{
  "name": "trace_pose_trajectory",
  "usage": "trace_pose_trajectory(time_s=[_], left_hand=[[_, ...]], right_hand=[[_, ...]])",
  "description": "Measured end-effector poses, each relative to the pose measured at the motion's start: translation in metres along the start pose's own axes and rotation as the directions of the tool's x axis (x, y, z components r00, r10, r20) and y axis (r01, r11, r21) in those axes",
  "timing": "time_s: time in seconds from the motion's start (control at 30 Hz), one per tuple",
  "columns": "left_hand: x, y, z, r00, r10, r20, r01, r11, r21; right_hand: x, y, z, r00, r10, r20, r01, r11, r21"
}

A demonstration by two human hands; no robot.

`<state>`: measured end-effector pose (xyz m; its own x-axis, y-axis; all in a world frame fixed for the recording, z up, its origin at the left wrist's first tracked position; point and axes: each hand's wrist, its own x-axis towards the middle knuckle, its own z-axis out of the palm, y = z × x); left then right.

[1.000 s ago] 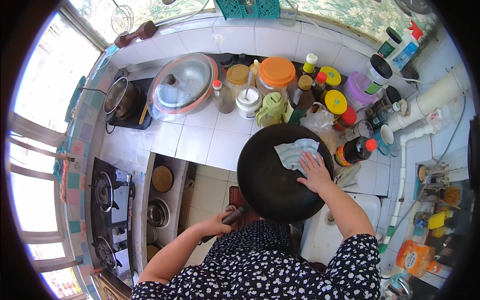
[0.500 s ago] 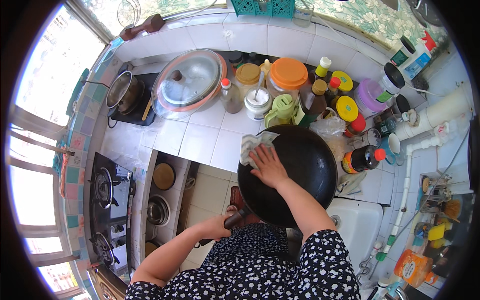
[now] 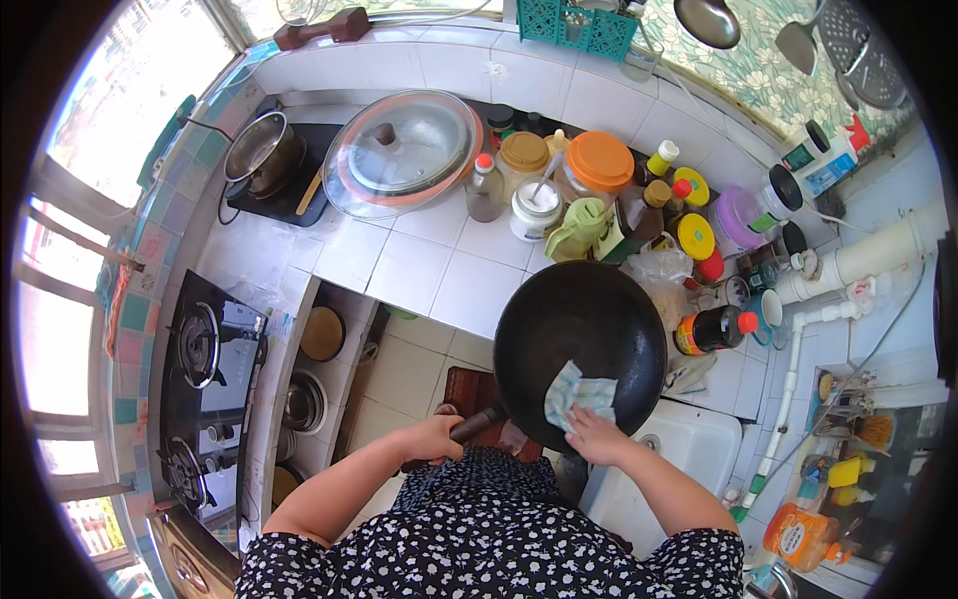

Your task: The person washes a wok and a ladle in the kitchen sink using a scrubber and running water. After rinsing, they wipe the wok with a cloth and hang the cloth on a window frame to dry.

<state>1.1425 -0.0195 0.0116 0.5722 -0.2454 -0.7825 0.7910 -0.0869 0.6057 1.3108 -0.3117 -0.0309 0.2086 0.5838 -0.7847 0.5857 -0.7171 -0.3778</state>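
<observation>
A large black wok (image 3: 574, 319) is tilted so that its dark inside faces me, with its far rim by the counter's front edge. My left hand (image 3: 429, 438) is closed around the wok's handle (image 3: 478, 423). Inside the bowl, toward the near rim, lies a crumpled pale cloth (image 3: 581, 392) with a faint blue-green pattern. My right hand (image 3: 596, 436) presses on the cloth's near edge, its fingertips partly hidden in the folds.
Behind the wok, the white tiled counter (image 3: 419, 265) holds a green jug (image 3: 577, 230), a white jar (image 3: 536, 210) and a soy sauce bottle (image 3: 714, 329). A sink (image 3: 689, 434) lies at right, a gas stove (image 3: 200, 349) at left. Ladles (image 3: 711, 22) hang at back right.
My right hand and the cloth have moved from the wok's far left rim to the near side of its inside. My left hand still grips the handle. The whole view has shifted slightly.
</observation>
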Motion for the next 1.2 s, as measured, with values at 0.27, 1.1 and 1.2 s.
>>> trace_pose_trajectory(time_s=[0.27,1.1,1.2], left_hand=[[-0.068,-0.012,0.012,0.975,0.052,-0.217,-0.034,0.996,0.082],[-0.311,-0.164,-0.100,0.343,-0.132,-0.930,-0.790,0.495,-0.362],[-0.314,-0.187,-0.138,0.315,-0.201,-0.927,-0.807,0.458,-0.373]], right_hand=[[0.008,-0.097,-0.054,0.967,-0.253,-0.029,-0.021,-0.193,0.981],[0.045,-0.318,-0.131,0.846,-0.355,-0.397,0.286,-0.327,0.901],[0.046,-0.322,-0.131,0.854,-0.296,-0.427,0.317,-0.353,0.880]])
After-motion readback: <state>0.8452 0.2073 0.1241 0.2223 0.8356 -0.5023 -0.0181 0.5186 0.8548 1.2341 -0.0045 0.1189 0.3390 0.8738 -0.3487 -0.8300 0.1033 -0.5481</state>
